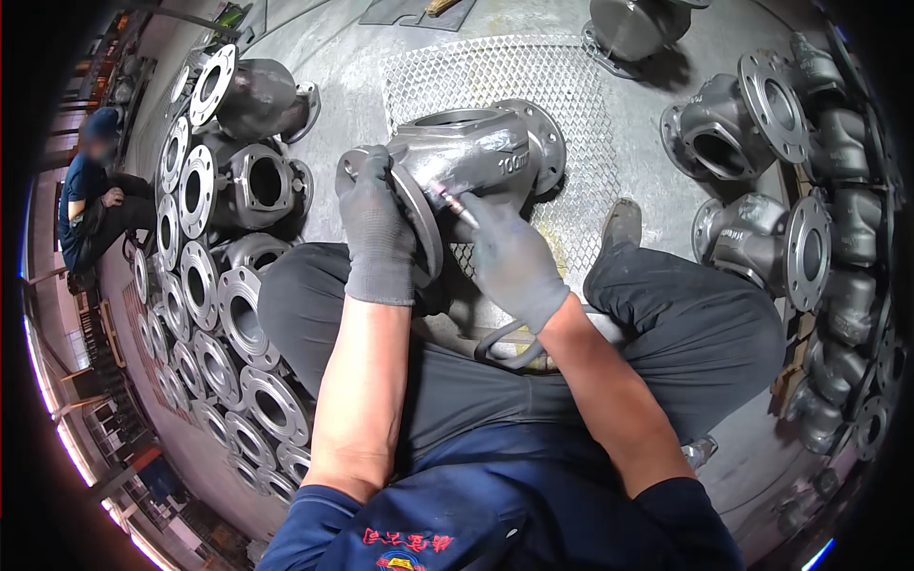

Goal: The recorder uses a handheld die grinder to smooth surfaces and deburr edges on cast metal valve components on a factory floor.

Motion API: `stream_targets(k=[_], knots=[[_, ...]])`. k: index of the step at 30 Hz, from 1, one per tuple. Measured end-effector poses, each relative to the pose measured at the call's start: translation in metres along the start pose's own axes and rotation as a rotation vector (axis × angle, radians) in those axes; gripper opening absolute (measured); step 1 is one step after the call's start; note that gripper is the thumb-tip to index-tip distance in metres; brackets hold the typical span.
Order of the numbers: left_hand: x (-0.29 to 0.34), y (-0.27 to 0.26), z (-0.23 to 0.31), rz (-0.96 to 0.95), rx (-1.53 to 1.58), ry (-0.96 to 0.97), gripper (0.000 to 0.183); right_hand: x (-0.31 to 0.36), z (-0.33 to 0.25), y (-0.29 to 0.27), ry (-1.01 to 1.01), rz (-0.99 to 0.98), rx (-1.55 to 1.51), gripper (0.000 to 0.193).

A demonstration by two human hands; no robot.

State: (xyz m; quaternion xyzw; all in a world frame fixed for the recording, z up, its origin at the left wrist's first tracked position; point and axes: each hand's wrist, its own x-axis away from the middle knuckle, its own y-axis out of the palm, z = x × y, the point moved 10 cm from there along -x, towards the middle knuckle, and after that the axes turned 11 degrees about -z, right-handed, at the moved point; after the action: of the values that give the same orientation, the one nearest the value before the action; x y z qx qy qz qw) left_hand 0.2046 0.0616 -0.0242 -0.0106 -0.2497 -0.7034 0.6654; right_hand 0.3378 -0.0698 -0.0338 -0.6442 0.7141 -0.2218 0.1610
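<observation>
A grey cast-metal valve body (447, 152) with round flanges and raised lettering lies on the mesh in front of me. My left hand (379, 224), in a grey glove, has its fingers wrapped over the rim of the near-left flange (419, 224). My right hand (514, 252), gloved too, is closed around a slim pencil-shaped grinder (461, 206). The pinkish tip of this tool touches or nearly touches the casting's side, just right of that flange. A dark hose (505, 347) loops below my right hand; where it joins is hidden.
Many flanged valve bodies (200, 285) are stacked at my left. More castings (752, 238) stand at right, beside dark stacked ones (852, 228). Another casting (638, 33) sits beyond the expanded-metal mesh (581, 95). A person (100, 190) sits at far left. My legs (685, 314) flank the work.
</observation>
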Motion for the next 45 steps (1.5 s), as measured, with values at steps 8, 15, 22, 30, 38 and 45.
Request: stream_targets(k=[8, 15, 22, 30, 38, 45], knots=[[0.003, 0.002, -0.001, 0.009, -0.094, -0.106, 0.011, -0.003, -0.003, 0.013, 0.044, -0.126, -0.035, 0.048], [-0.006, 0.002, 0.004, 0.015, -0.069, -0.009, 0.013, 0.015, 0.045, 0.008, 0.135, 0.160, -0.192, 0.044], [-0.014, -0.004, 0.001, 0.077, -0.038, -0.027, 0.018, 0.005, 0.045, 0.017, 0.090, 0.138, -0.203, 0.047], [-0.025, -0.012, -0.004, 0.077, -0.018, -0.035, 0.019, -0.003, 0.041, 0.010, 0.025, 0.186, -0.183, 0.050], [-0.029, -0.011, -0.006, -0.011, 0.011, -0.004, 0.018, -0.006, 0.023, 0.019, 0.003, 0.039, -0.152, 0.049], [-0.025, -0.012, -0.005, 0.065, -0.006, -0.039, 0.019, -0.004, 0.038, 0.017, 0.075, 0.063, -0.174, 0.048]])
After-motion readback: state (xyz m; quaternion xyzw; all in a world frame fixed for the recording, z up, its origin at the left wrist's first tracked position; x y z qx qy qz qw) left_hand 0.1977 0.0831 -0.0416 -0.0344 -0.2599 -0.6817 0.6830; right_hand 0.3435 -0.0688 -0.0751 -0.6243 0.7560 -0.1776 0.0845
